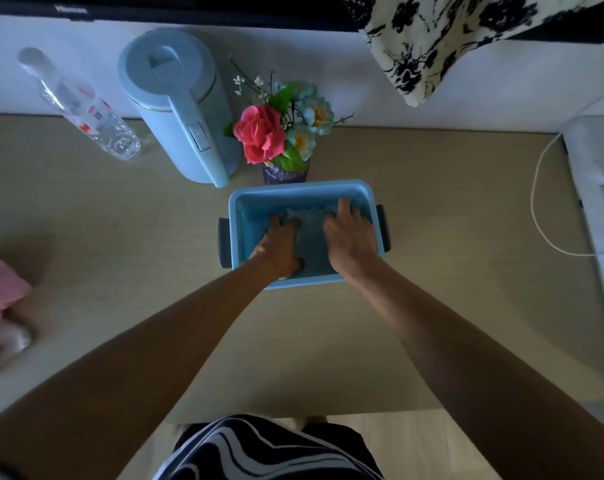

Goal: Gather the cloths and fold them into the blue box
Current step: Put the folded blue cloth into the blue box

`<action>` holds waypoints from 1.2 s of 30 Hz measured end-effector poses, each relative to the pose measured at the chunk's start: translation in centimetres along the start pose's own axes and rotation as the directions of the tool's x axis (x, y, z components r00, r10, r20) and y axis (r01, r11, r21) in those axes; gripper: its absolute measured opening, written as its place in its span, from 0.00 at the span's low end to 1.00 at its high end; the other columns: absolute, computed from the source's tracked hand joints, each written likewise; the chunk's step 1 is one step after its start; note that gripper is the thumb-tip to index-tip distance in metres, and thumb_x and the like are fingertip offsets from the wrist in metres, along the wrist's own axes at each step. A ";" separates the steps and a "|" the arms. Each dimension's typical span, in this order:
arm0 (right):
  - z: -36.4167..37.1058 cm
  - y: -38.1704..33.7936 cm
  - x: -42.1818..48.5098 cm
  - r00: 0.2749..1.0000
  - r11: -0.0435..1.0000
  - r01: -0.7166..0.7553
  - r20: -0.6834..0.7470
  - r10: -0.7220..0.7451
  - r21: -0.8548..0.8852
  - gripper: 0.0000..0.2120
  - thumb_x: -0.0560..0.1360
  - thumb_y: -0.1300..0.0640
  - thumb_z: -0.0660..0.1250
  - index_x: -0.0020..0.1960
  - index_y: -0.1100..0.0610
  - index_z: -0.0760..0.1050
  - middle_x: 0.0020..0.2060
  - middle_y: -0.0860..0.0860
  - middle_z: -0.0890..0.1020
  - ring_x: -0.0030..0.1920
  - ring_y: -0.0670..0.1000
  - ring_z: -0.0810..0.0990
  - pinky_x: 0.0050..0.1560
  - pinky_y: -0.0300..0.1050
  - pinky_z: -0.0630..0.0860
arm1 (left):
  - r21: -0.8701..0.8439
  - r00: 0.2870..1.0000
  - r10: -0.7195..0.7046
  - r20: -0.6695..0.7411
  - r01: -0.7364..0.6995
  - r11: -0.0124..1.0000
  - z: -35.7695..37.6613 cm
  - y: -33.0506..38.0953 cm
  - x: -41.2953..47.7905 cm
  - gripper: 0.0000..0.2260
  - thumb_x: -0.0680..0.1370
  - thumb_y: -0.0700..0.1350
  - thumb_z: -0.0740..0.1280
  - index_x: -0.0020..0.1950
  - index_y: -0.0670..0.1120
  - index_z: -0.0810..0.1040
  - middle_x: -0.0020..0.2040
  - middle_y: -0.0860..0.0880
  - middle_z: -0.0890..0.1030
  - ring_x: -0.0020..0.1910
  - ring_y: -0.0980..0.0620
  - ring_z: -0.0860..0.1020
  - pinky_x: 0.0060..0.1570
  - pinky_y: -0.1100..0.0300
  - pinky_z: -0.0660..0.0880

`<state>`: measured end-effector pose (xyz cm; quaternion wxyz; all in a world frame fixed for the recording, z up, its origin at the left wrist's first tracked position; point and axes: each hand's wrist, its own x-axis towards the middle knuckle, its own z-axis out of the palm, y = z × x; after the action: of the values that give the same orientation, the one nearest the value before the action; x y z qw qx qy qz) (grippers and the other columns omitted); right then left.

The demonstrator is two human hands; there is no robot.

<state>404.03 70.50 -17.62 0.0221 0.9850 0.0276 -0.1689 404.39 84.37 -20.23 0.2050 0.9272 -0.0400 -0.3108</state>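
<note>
Tan table (442, 209), hands (279, 247) (350, 237) inside blue box (293, 188)

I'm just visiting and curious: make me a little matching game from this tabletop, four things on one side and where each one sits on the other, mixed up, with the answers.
Things:
1. kettle
2. plastic bottle
3. pink cloth
4. blue box

Places:
A. at the left edge of the table
B. in the middle, with the left hand and the right hand in it
C. just left of the flowers
D. at the back, furthest left

Pairs: 1-C, 2-D, 3-A, 4-B.
</note>
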 end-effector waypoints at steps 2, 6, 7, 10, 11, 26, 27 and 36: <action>0.1 0.0 0.3 0.997 0.992 0.063 -0.039 -0.067 -0.111 0.18 0.72 0.65 0.71 0.61 0.58 0.77 0.68 0.58 0.68 0.67 0.59 0.70 0.66 0.54 0.69 | 0.168 0.993 0.026 -0.118 -0.006 0.986 -0.2 0.1 -0.2 0.32 0.71 0.46 0.77 0.71 0.47 0.68 0.68 0.41 0.63 0.64 0.37 0.72 0.61 0.43 0.76; 1.3 -0.3 1.4 0.989 0.979 0.124 0.097 -0.110 -0.160 0.18 0.77 0.59 0.67 0.66 0.55 0.76 0.68 0.56 0.72 0.71 0.58 0.68 0.72 0.52 0.65 | 0.295 0.982 0.184 -0.054 -0.160 0.942 -0.2 0.3 0.8 0.26 0.70 0.52 0.78 0.63 0.44 0.74 0.63 0.41 0.73 0.64 0.40 0.72 0.61 0.46 0.75; 1.6 -0.2 1.8 0.986 0.978 0.129 0.123 -0.110 -0.162 0.18 0.77 0.59 0.66 0.68 0.55 0.75 0.70 0.56 0.71 0.73 0.58 0.67 0.74 0.52 0.64 | 0.321 0.981 0.195 -0.013 -0.181 0.930 -0.2 0.3 1.3 0.28 0.69 0.54 0.78 0.63 0.44 0.75 0.63 0.41 0.74 0.64 0.39 0.72 0.61 0.47 0.75; 2.7 -0.1 2.3 0.980 0.983 0.116 0.179 -0.090 -0.143 0.19 0.78 0.59 0.65 0.69 0.56 0.73 0.71 0.57 0.70 0.73 0.58 0.67 0.73 0.52 0.64 | 0.391 0.981 0.181 0.062 -0.191 0.900 0.3 -0.1 2.5 0.32 0.68 0.56 0.78 0.66 0.43 0.73 0.66 0.40 0.73 0.66 0.39 0.71 0.63 0.48 0.72; 3.0 -0.1 2.5 0.980 0.985 0.107 0.182 -0.080 -0.139 0.19 0.79 0.59 0.64 0.69 0.56 0.73 0.71 0.57 0.70 0.72 0.58 0.68 0.72 0.52 0.65 | 0.402 0.981 0.181 0.071 -0.194 0.895 0.5 -0.3 2.8 0.33 0.68 0.56 0.78 0.67 0.43 0.71 0.67 0.40 0.72 0.67 0.39 0.70 0.63 0.48 0.71; -3.4 -1.4 -2.8 0.981 0.725 -0.074 -0.081 0.176 0.685 0.25 0.71 0.52 0.76 0.64 0.55 0.75 0.59 0.54 0.77 0.60 0.55 0.78 0.58 0.52 0.75 | -0.432 0.859 0.179 -0.480 -0.409 0.804 -6.1 -0.9 -8.5 0.09 0.74 0.42 0.73 0.52 0.42 0.80 0.46 0.52 0.81 0.45 0.55 0.79 0.45 0.71 0.72; -3.8 -2.1 -3.7 0.966 0.660 -0.038 -0.142 0.217 0.750 0.23 0.71 0.54 0.76 0.64 0.56 0.75 0.58 0.54 0.77 0.59 0.55 0.78 0.59 0.54 0.76 | -0.457 0.841 0.151 -0.519 -0.422 0.783 -6.6 -1.6 -10.0 0.08 0.74 0.43 0.72 0.51 0.44 0.80 0.46 0.52 0.82 0.45 0.55 0.80 0.43 0.69 0.73; -6.0 -17.5 -9.2 0.901 0.378 0.279 -0.377 0.216 0.883 0.26 0.73 0.52 0.72 0.70 0.56 0.72 0.60 0.49 0.79 0.59 0.51 0.80 0.60 0.49 0.77 | -0.636 0.730 -0.203 -0.652 -0.382 0.670 -9.6 -13.8 -20.1 0.11 0.76 0.39 0.71 0.58 0.47 0.77 0.51 0.51 0.82 0.47 0.57 0.80 0.41 0.73 0.73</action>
<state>396.29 87.82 -9.48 -0.5409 0.8370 -0.0476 0.0677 393.21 104.42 -7.69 0.5763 0.8058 0.1165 0.0710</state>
